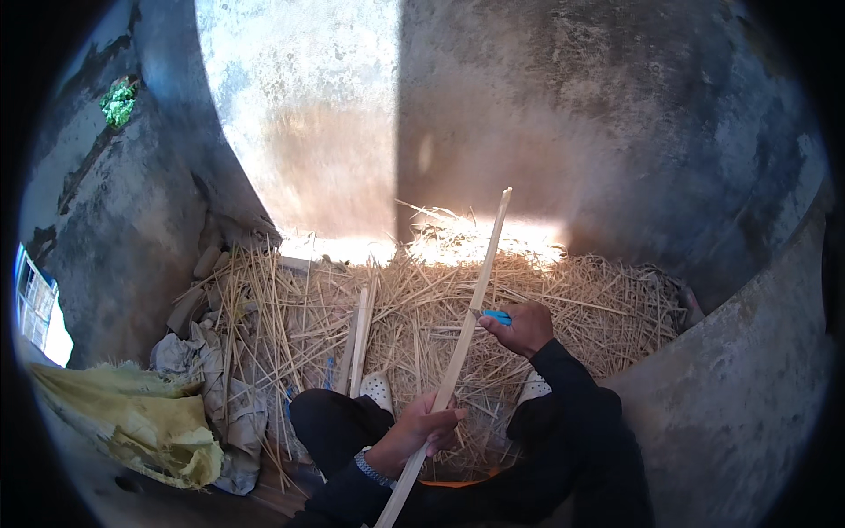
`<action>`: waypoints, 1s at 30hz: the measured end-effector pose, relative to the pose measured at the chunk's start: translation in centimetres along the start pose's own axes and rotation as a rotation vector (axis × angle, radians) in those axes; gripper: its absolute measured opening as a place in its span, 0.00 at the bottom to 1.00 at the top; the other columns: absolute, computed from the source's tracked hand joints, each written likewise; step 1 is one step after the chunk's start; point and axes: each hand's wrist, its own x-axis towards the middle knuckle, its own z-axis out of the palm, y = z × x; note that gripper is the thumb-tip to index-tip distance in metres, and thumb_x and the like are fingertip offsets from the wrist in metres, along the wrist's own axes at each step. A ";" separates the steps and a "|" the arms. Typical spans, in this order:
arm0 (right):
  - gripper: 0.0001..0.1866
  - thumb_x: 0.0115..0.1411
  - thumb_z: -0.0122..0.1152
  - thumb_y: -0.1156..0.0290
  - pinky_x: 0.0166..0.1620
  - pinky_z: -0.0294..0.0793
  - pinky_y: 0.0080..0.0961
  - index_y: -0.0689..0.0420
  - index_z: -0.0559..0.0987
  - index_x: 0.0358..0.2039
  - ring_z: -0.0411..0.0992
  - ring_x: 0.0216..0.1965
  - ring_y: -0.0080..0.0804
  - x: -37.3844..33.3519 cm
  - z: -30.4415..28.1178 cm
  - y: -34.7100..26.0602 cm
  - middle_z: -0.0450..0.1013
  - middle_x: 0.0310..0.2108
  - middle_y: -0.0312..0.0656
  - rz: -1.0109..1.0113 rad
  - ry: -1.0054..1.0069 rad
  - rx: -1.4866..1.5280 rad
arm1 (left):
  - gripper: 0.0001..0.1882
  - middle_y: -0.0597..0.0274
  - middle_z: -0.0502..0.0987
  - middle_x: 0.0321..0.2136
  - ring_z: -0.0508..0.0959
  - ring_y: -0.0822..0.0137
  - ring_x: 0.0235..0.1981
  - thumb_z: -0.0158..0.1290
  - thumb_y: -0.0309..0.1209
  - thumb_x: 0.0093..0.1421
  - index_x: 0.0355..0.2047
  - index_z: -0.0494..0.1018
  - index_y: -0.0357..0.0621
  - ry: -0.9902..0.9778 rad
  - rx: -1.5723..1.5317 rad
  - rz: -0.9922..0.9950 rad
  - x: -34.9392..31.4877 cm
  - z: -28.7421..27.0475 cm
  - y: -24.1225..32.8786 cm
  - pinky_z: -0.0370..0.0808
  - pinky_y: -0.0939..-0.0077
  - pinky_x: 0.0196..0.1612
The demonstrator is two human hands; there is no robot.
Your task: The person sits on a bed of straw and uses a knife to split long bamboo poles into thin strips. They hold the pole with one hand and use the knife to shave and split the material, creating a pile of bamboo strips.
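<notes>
A long, pale, flat strip of wood or bamboo [459, 356] slants upward from the lower edge toward the far wall. My left hand [421, 431] is closed around its lower part, between my knees. Farther up, my right hand [526, 329] grips a small tool with a blue handle [496, 317], which looks like a knife. Its short tip meets the strip's right edge, or lies just beside it. Most of the handle is hidden inside my right fist.
Straw-like shavings and thin strips [607, 304] cover the floor. Wider strips [359, 343] stand near my left shoe [378, 389]. At left lie a yellow sack [141, 422] and greyish cloth [246, 422]. A concrete wall [546, 114] rises ahead; another surface [731, 378] slopes at right.
</notes>
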 end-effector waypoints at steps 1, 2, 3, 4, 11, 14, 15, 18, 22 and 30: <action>0.40 0.52 0.46 0.27 0.22 0.69 0.40 0.55 0.76 0.13 0.72 0.15 0.43 -0.2 0.2 -0.4 0.68 0.10 0.45 0.021 -0.007 0.104 | 0.12 0.75 0.59 0.09 0.60 0.79 0.06 0.52 0.26 0.61 0.26 0.60 0.49 0.009 0.031 0.002 -0.3 0.0 -0.2 0.56 0.84 0.12; 0.40 0.52 0.46 0.27 0.22 0.69 0.40 0.55 0.76 0.13 0.72 0.15 0.43 -1.1 0.4 -1.1 0.68 0.10 0.45 -0.034 0.005 0.095 | 0.12 0.75 0.59 0.09 0.60 0.79 0.06 0.53 0.26 0.61 0.26 0.59 0.49 0.019 0.062 0.005 -0.6 -0.2 -0.5 0.55 0.84 0.12; 0.39 0.51 0.47 0.27 0.22 0.69 0.40 0.55 0.76 0.13 0.71 0.15 0.43 -2.1 0.2 -2.0 0.68 0.10 0.45 -0.090 0.017 0.074 | 0.12 0.75 0.59 0.09 0.60 0.79 0.06 0.53 0.27 0.61 0.26 0.59 0.48 0.019 0.089 0.013 -0.6 -0.1 -0.5 0.55 0.84 0.11; 0.39 0.51 0.47 0.27 0.22 0.69 0.40 0.54 0.76 0.13 0.71 0.15 0.43 -3.0 0.3 -2.6 0.68 0.10 0.45 -0.150 0.022 0.066 | 0.13 0.74 0.59 0.09 0.60 0.79 0.06 0.53 0.27 0.61 0.26 0.59 0.48 0.033 0.108 0.011 -0.9 0.0 -0.6 0.55 0.84 0.11; 0.37 0.50 0.50 0.27 0.21 0.68 0.39 0.54 0.77 0.14 0.70 0.14 0.41 0.5 -0.8 2.2 0.69 0.11 0.43 -0.027 0.061 -0.033 | 0.12 0.74 0.60 0.10 0.60 0.79 0.06 0.52 0.27 0.62 0.27 0.59 0.47 0.058 0.186 -0.057 -2.6 1.5 -0.7 0.56 0.86 0.10; 0.38 0.51 0.49 0.28 0.22 0.68 0.40 0.55 0.77 0.14 0.70 0.15 0.41 1.4 -0.3 3.1 0.69 0.11 0.44 -0.162 0.262 -0.075 | 0.11 0.73 0.60 0.10 0.61 0.79 0.06 0.52 0.26 0.62 0.28 0.59 0.46 0.048 0.162 -0.062 -2.9 1.8 -0.7 0.56 0.86 0.10; 0.39 0.51 0.47 0.28 0.22 0.67 0.40 0.55 0.77 0.14 0.70 0.15 0.42 2.1 -0.1 4.0 0.68 0.11 0.45 -0.018 0.250 -0.001 | 0.11 0.73 0.61 0.10 0.61 0.79 0.06 0.51 0.26 0.62 0.28 0.59 0.45 0.048 0.139 -0.063 -3.3 1.7 -1.0 0.56 0.86 0.10; 0.43 0.55 0.39 0.27 0.22 0.63 0.41 0.58 0.71 0.10 0.66 0.14 0.45 3.9 -3.3 9.1 0.63 0.09 0.46 0.258 0.343 -0.029 | 0.11 0.73 0.61 0.11 0.61 0.80 0.06 0.51 0.26 0.62 0.28 0.59 0.45 -0.033 0.222 -0.169 -5.9 2.3 -2.9 0.57 0.86 0.10; 0.44 0.55 0.39 0.27 0.21 0.62 0.40 0.59 0.72 0.10 0.66 0.13 0.43 2.9 -4.1 12.7 0.63 0.08 0.45 0.238 0.289 -0.148 | 0.10 0.73 0.62 0.11 0.61 0.80 0.07 0.52 0.25 0.63 0.30 0.59 0.44 0.015 0.243 -0.275 -8.8 4.3 -2.4 0.57 0.86 0.10; 0.42 0.52 0.43 0.25 0.18 0.65 0.38 0.55 0.75 0.11 0.66 0.10 0.39 -1.1 -1.7 0.5 0.62 0.06 0.41 -0.139 -0.030 -0.039 | 0.10 0.74 0.61 0.10 0.62 0.80 0.07 0.54 0.29 0.61 0.33 0.63 0.43 0.192 0.265 -0.059 -4.6 0.7 -1.2 0.59 0.85 0.12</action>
